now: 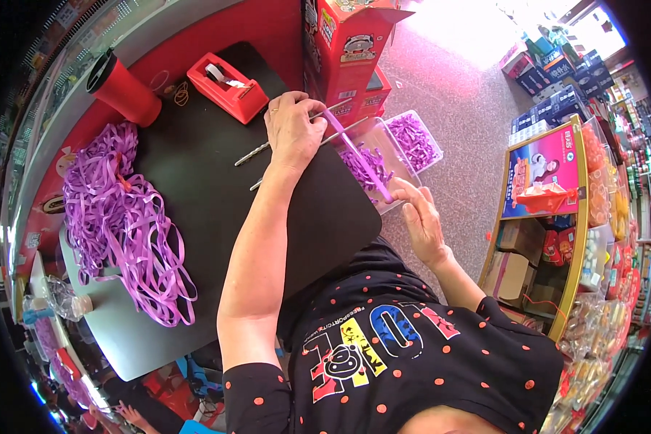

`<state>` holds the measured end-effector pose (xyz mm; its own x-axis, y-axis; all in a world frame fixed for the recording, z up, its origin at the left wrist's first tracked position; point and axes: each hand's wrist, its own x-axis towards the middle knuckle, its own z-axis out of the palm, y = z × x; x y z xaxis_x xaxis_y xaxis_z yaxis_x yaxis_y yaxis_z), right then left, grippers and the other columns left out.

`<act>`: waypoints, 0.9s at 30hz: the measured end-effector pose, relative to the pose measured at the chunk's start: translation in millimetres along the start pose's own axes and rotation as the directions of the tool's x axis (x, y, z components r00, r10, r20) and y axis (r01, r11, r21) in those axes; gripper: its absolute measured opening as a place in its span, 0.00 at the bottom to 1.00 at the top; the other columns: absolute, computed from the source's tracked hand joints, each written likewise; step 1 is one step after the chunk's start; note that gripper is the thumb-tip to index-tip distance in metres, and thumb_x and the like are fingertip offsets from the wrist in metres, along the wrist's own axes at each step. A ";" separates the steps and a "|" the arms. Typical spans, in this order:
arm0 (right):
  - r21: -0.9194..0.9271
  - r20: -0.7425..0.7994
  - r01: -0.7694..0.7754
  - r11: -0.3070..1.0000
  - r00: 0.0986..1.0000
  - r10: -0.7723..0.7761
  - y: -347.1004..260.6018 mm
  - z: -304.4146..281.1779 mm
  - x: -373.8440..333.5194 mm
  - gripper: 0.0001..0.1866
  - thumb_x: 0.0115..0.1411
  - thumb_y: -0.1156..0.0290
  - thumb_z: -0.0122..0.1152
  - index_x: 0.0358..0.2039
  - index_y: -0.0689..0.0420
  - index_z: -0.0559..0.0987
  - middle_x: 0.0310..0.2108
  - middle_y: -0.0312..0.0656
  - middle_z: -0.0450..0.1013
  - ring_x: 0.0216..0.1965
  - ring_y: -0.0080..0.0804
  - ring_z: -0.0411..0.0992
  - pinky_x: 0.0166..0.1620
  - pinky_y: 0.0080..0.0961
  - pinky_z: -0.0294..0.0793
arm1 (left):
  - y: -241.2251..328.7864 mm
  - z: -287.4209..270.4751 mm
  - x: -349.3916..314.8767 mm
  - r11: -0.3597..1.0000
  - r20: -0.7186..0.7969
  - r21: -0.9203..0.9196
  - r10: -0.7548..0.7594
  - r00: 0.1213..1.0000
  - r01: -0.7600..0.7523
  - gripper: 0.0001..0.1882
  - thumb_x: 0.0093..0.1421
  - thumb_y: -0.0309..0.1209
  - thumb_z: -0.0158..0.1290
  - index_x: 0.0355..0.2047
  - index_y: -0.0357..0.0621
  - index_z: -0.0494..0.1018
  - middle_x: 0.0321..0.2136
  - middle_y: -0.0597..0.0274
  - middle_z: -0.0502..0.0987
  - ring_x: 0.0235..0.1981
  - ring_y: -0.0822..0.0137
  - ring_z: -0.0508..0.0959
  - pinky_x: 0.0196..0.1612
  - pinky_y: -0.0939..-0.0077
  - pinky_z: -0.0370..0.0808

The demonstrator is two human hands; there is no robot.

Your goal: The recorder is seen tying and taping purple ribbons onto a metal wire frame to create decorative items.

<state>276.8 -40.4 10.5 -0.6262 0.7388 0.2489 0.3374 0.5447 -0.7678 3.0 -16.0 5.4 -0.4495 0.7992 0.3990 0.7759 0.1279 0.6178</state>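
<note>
A strip of purple ribbon [358, 155] is stretched between my two hands, slanting down to the right. My left hand [294, 134] is closed at its upper end, over the far right part of the black table. Beneath that hand runs a thin twisted metal rod [252, 155]; a second rod [256, 185] passes under my wrist. Whether the left fingers also grip a rod is hidden. My right hand [423, 223] pinches the lower end of the ribbon beyond the table's edge. Below the ribbon, a clear plastic box [405, 165] holds short purple ribbon pieces [365, 160].
A large tangle of purple ribbon [123, 217] covers the left of the black table [210, 195]. Behind stand a red tape dispenser [228, 87], a red cup [126, 90] and red cartons [354, 50]. Another clear tub [435, 154] holds purple pieces. Shop shelves [532, 267] line the right.
</note>
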 end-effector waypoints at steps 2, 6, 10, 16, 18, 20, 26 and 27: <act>-0.032 -0.003 0.023 0.999 1.000 -0.023 -11.3 -4.7 4.3 0.20 0.65 0.68 0.45 0.55 0.60 0.69 0.38 0.41 0.74 0.43 0.34 0.66 0.53 0.31 0.61 | -0.9 0.8 -0.5 1.000 -0.007 -0.003 0.002 1.000 -0.002 0.09 0.45 0.28 0.59 0.29 0.49 0.81 0.41 0.64 0.74 0.50 0.59 0.68 0.56 0.64 0.61; 0.131 -0.074 0.069 0.989 0.995 -0.059 -25.0 -15.6 27.3 0.20 0.67 0.67 0.42 0.55 0.64 0.68 0.38 0.41 0.74 0.43 0.30 0.67 0.53 0.28 0.62 | -1.5 1.7 0.0 1.000 -0.004 0.005 0.009 1.000 -0.009 0.09 0.44 0.28 0.59 0.29 0.49 0.81 0.40 0.64 0.74 0.50 0.59 0.68 0.55 0.63 0.62; 0.593 -0.052 0.189 0.783 0.979 -0.197 -39.0 -16.3 88.2 0.23 0.70 0.62 0.34 0.57 0.63 0.65 0.37 0.42 0.75 0.44 0.29 0.71 0.54 0.27 0.62 | -5.7 0.9 -1.9 0.999 -0.037 0.032 0.013 0.999 -0.012 0.09 0.44 0.28 0.59 0.29 0.50 0.81 0.40 0.64 0.74 0.49 0.59 0.68 0.55 0.63 0.63; 0.606 0.181 0.105 0.789 0.947 -0.265 -36.7 -5.4 213.5 0.29 0.69 0.52 0.34 0.60 0.62 0.63 0.38 0.49 0.77 0.37 0.23 0.69 0.45 0.21 0.62 | -3.0 6.1 0.6 0.999 -0.053 -0.002 0.042 0.998 -0.042 0.08 0.43 0.27 0.59 0.27 0.47 0.81 0.39 0.61 0.74 0.48 0.57 0.69 0.54 0.62 0.64; 0.619 0.245 0.061 0.783 0.932 -0.267 -26.3 12.4 241.6 0.30 0.69 0.50 0.34 0.60 0.61 0.62 0.39 0.48 0.77 0.35 0.19 0.66 0.41 0.18 0.60 | -5.9 6.0 -2.4 1.000 -0.088 -0.002 0.027 0.996 -0.027 0.08 0.42 0.27 0.58 0.26 0.44 0.80 0.40 0.59 0.74 0.48 0.56 0.69 0.53 0.61 0.64; 0.656 0.310 -0.057 0.752 0.929 -0.200 -4.6 27.9 259.7 0.31 0.69 0.49 0.32 0.62 0.58 0.60 0.40 0.46 0.77 0.31 0.16 0.60 0.36 0.18 0.56 | -2.7 5.3 -2.2 0.999 -0.087 -0.008 0.034 0.996 -0.035 0.07 0.42 0.28 0.58 0.25 0.43 0.80 0.40 0.57 0.74 0.48 0.56 0.69 0.53 0.61 0.64; 0.577 0.450 -0.241 0.780 0.891 -0.057 46.0 67.1 264.8 0.34 0.67 0.44 0.33 0.65 0.55 0.56 0.44 0.43 0.76 0.34 0.18 0.66 0.38 0.17 0.62 | -2.7 2.3 -1.7 1.000 -0.083 0.001 0.018 0.996 -0.018 0.06 0.42 0.28 0.58 0.24 0.44 0.80 0.40 0.58 0.74 0.48 0.57 0.69 0.53 0.62 0.64; 0.606 0.486 -0.330 0.724 0.874 -0.008 52.9 74.9 262.1 0.34 0.67 0.44 0.33 0.65 0.55 0.55 0.45 0.44 0.75 0.37 0.21 0.68 0.41 0.18 0.65 | -2.8 1.5 -1.1 1.000 -0.081 0.002 0.014 0.997 -0.014 0.06 0.42 0.28 0.58 0.24 0.44 0.80 0.40 0.58 0.74 0.48 0.57 0.69 0.53 0.62 0.64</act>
<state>77.8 152.3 -9.1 -0.8914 0.4489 -0.0631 0.0253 -0.0897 -0.9956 2.0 -16.4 2.2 -0.4729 0.7506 0.4615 0.7830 0.1178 0.6107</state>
